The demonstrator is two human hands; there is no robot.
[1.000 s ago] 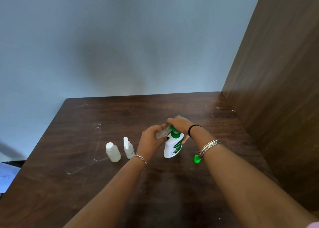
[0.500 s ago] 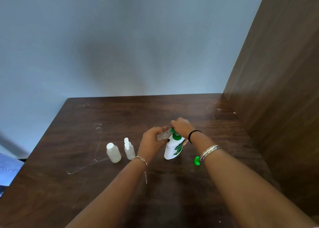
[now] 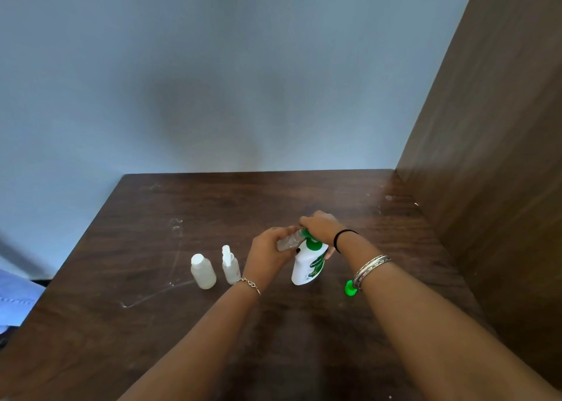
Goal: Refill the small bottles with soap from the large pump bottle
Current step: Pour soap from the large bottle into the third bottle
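Left hand point(image 3: 269, 250) grips small bottle point(image 3: 289, 242)

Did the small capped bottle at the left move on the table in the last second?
No. The capped bottle stands in the same place, beside the spray bottle and just above the pale scratch; only the camera shifted slightly.

Left hand point(image 3: 267, 253) holding small bottle point(image 3: 287, 242), right hand point(image 3: 322, 227) on pump bottle point(image 3: 308, 268)

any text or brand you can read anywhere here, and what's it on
"Dettol": green logo on the large pump bottle, partly blurred.
Smaller print under that logo: too blurred to read.
A reddish mark on the small spray bottle: too small to read.
The capped small bottle shows no text.
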